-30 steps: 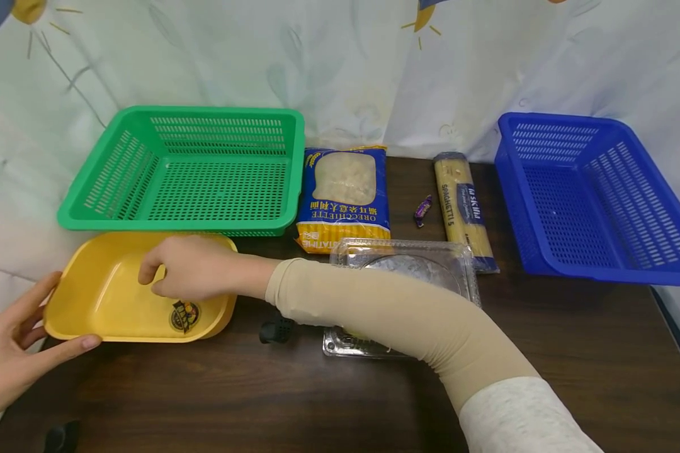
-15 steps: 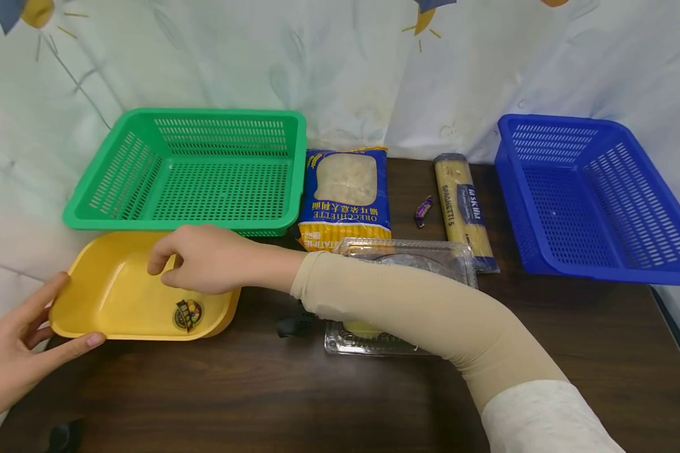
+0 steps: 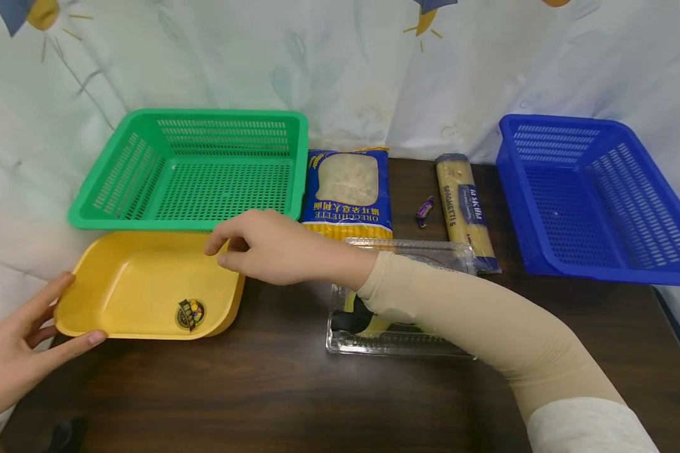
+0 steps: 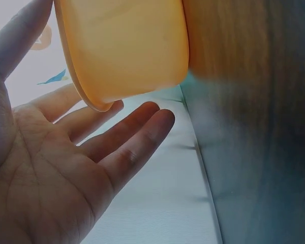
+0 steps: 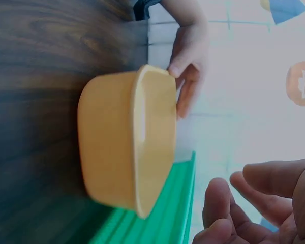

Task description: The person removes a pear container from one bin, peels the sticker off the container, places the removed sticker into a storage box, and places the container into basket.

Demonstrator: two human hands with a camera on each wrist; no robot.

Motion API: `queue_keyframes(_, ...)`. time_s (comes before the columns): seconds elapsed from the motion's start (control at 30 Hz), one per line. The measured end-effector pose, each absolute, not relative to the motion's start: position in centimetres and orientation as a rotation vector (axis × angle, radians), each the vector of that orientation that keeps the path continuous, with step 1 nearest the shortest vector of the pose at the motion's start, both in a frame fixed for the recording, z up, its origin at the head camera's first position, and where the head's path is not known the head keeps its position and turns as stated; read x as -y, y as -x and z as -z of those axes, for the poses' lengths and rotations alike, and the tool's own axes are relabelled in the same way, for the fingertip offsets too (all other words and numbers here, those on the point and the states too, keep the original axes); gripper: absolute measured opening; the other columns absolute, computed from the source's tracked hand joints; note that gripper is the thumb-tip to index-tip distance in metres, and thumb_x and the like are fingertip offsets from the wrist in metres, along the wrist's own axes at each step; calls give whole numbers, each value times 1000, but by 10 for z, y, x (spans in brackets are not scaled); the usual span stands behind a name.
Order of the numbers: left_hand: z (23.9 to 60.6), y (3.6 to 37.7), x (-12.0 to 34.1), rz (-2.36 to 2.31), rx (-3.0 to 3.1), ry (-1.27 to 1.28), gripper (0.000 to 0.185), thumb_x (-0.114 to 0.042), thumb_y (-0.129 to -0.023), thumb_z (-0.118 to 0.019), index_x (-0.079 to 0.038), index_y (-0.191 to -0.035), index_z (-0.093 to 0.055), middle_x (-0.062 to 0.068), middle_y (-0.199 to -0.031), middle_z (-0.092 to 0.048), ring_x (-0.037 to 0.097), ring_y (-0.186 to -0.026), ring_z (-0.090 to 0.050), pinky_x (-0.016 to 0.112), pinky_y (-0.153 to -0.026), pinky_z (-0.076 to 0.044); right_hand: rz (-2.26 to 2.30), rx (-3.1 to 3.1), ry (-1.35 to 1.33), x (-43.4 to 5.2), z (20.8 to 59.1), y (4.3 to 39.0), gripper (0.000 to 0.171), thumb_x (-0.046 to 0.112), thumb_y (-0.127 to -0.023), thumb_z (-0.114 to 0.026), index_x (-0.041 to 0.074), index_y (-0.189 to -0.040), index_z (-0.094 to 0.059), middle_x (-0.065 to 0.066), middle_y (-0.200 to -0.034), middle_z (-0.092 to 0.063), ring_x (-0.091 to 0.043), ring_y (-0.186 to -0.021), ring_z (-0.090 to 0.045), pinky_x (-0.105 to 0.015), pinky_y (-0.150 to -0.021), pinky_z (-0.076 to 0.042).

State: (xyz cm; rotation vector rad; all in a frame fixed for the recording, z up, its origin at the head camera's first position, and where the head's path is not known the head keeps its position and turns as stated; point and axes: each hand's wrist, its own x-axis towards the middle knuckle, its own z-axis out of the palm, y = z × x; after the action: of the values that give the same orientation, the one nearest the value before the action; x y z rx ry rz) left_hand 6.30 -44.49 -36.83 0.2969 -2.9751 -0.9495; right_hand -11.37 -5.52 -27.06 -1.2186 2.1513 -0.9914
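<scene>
In the head view a yellow plastic basin (image 3: 147, 283) stands at the left, with a round dark emblem (image 3: 191, 314) on its inside. My left hand (image 3: 31, 349) spans its near left corner, thumb on the front rim and fingers along the left side. The left wrist view shows those fingers fairly straight beside the basin wall (image 4: 127, 46). Over the basin's right rim hovers my right hand (image 3: 272, 248), its fingers loosely bent and nothing visible between them. In the right wrist view the right hand's fingers (image 5: 218, 198) are apart from the basin (image 5: 109, 137).
Behind the basin is a green basket (image 3: 187, 223). A blue orecchiette bag (image 3: 348, 189), a small purple-wrapped sweet (image 3: 424, 212) and a spaghetti pack (image 3: 464, 214) lie along the back. A clear plastic box (image 3: 340, 343) sits partly under my right forearm. Far right stands a blue basket (image 3: 629, 274).
My right hand has moved right, from above the middle of the basin to its right rim, and the forearm with it. The left hand stays at the basin's corner.
</scene>
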Motion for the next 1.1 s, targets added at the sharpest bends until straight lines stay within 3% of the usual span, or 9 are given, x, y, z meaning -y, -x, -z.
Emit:
queue_keyframes(0.2,366,-58,442,939,2986,-329,95,-23,-107,-75,-17,-177,-11,16,-181,-3,62,-155,-17,-9,-81,-30,1078,-2216,1118,18,273,124,24,20,-112,-64,18,-132,-77,7,-114,-74,-12,-100,-66,-26,-84,-54)
queue_keyframes(0.4,359,-55,434,887,2987,-298,92,-23,-109,-72,-9,-176,-12,24,-180,-4,63,-156,-16,-9,-94,-11,1185,-2281,988,-17,281,134,24,21,-112,-64,15,-130,-79,5,-104,-74,-20,-81,-63,-33,-74,-54)
queue_keyframes(0.47,356,-54,429,867,2985,-288,91,-22,-109,-72,-6,-175,-12,28,-179,-3,63,-157,-14,4,-119,-12,1203,-2316,954,-28,283,137,24,22,-112,-64,14,-130,-79,4,-106,-74,-20,-79,-63,-35,-75,-53)
queue_keyframes(0.6,348,-54,418,834,2964,-257,87,-20,-108,-73,-1,-174,-19,30,-178,-5,57,-161,-11,14,-126,-7,1218,-2376,878,-48,288,141,24,24,-112,-64,16,-128,-80,5,-113,-75,-19,-86,-64,-37,-79,-54)
queue_keyframes(0.7,338,-52,408,817,2934,-216,85,-18,-106,-75,0,-172,-25,28,-179,-8,57,-161,-10,31,-133,-9,1213,-2411,821,-65,290,140,25,26,-112,-63,18,-129,-79,7,-119,-75,-20,-89,-64,-39,-80,-54)
queue_keyframes(0.83,318,-44,391,789,2914,-156,86,-17,-104,-77,0,-172,-28,27,-179,-9,62,-159,-7,81,-122,-1,1202,-2460,741,-88,289,135,25,27,-111,-64,21,-130,-79,6,-120,-75,-23,-86,-63,-41,-77,-52)
queue_keyframes(0.9,309,-38,382,791,2902,-101,86,-16,-103,-78,-4,-173,-28,26,-179,-12,59,-161,-9,77,-126,-3,1212,-2469,707,-100,289,133,25,27,-111,-65,21,-130,-79,3,-120,-76,-24,-87,-63,-42,-77,-53)
queue_keyframes(1.0,299,-32,369,818,2868,2,89,-12,-99,-82,-16,-174,-33,10,-180,-24,39,-164,-24,42,-135,-11,1236,-2478,681,-118,289,130,25,25,-111,-66,20,-132,-79,0,-124,-76,-22,-98,-66,-42,-85,-55)
queue_keyframes(1.1,293,-24,355,885,2851,119,94,-10,-94,-87,-29,-172,-38,-1,-176,-33,13,-159,-33,10,-119,-12,1243,-2489,665,-137,286,126,27,28,-112,-65,19,-135,-77,0,-130,-75,-19,-109,-69,-43,-91,-57)
